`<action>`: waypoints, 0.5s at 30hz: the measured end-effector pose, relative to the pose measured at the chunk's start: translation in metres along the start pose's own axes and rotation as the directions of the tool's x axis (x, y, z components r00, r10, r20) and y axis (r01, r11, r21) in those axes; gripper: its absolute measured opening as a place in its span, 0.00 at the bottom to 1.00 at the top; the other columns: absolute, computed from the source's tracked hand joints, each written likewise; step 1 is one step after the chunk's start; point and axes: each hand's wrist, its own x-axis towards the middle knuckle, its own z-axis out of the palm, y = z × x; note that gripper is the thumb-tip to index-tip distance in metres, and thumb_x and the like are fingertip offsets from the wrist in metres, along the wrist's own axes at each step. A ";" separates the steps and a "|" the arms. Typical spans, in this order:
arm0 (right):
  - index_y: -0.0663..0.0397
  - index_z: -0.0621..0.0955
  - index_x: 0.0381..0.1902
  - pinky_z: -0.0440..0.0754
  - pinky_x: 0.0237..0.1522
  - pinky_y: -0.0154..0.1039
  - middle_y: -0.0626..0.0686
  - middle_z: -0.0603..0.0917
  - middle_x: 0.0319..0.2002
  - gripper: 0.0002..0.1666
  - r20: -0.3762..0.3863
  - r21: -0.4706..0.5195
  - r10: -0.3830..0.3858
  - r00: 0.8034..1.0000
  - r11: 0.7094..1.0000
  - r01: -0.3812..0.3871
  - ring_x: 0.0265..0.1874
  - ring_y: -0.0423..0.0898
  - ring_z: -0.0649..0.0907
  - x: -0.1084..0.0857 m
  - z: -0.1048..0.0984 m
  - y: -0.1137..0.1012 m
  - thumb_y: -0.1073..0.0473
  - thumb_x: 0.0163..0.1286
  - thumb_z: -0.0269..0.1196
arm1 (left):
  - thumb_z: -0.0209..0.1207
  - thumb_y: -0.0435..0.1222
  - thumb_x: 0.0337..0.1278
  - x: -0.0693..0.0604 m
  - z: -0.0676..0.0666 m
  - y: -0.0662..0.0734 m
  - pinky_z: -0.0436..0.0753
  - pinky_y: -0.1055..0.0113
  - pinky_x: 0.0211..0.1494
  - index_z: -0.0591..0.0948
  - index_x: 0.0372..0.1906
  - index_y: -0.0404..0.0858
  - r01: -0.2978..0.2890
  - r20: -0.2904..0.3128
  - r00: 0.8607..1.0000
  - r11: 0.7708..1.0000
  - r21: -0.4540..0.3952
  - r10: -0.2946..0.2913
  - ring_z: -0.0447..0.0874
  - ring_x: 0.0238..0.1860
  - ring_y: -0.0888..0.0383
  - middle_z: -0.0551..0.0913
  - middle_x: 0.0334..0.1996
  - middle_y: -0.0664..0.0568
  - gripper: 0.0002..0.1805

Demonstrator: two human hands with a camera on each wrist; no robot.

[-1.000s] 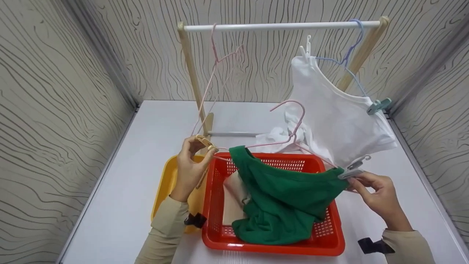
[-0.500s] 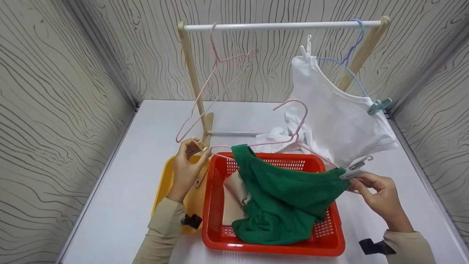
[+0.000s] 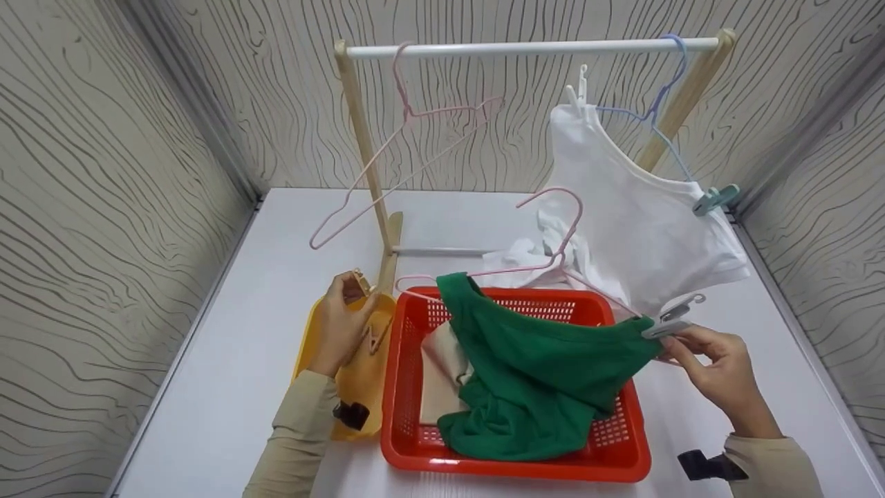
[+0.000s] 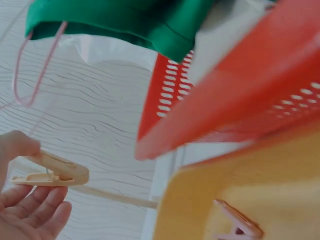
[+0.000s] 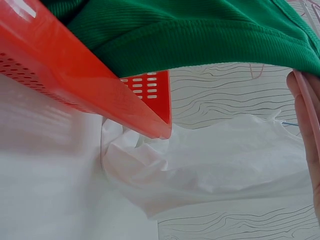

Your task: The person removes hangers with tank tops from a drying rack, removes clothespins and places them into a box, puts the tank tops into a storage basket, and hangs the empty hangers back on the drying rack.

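Observation:
My left hand (image 3: 339, 328) pinches a beige clothespin (image 4: 55, 170) between thumb and fingers, above the far end of the yellow tray (image 3: 370, 415). My right hand (image 3: 715, 363) grips the right end of a pink hanger (image 3: 578, 221). A green garment (image 3: 546, 360) hangs from that hanger, its lower part bunched in the red basket (image 3: 515, 470). A grey clothespin (image 3: 669, 321) clips the garment's right shoulder, just beside my right fingers. At the left shoulder, the hanger's bare end pokes out past the cloth; I see no clip there.
Behind stands a rack with a white rail (image 3: 525, 48). An unused pink hanger (image 3: 394, 131) hangs tilted at its left. A white garment (image 3: 636, 207), clipped to a blue hanger (image 3: 667, 90), hangs at its right. Beige cloth (image 3: 439, 387) lies in the basket; a pinkish clothespin (image 4: 240, 222) is in the tray.
My left hand has drawn left and down from the green garment's left shoulder with the clothespin. The hanging pink hanger's lower end has swung left and up. My right hand has barely moved.

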 end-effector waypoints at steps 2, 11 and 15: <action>0.69 0.83 0.40 0.82 0.36 0.19 0.28 0.85 0.41 0.22 -0.001 0.028 -0.002 1.000 1.000 0.002 0.32 0.25 0.86 0.000 0.000 0.001 0.89 0.51 0.57 | 0.64 0.30 0.55 0.001 0.000 -0.008 0.82 0.51 0.57 0.74 0.49 0.29 0.012 0.002 1.000 1.000 0.022 -0.012 0.82 0.46 0.47 0.80 0.41 0.39 0.19; 0.65 0.84 0.44 0.82 0.37 0.19 0.34 0.88 0.40 0.26 -0.021 0.127 0.022 1.000 0.992 -0.019 0.32 0.27 0.87 -0.002 0.001 0.003 0.89 0.51 0.55 | 0.63 0.30 0.56 -0.002 -0.005 -0.034 0.83 0.51 0.49 0.74 0.50 0.24 0.047 0.060 0.996 0.956 0.290 -0.067 0.80 0.41 0.45 0.80 0.39 0.36 0.19; 0.65 0.84 0.44 0.82 0.37 0.19 0.35 0.88 0.41 0.27 -0.018 0.145 0.032 0.999 0.989 -0.029 0.32 0.27 0.87 -0.002 0.002 0.002 0.89 0.51 0.55 | 0.61 0.32 0.60 -0.004 -0.009 -0.039 0.83 0.55 0.47 0.72 0.54 0.25 0.101 0.090 0.986 0.928 0.360 -0.142 0.80 0.42 0.47 0.80 0.41 0.36 0.21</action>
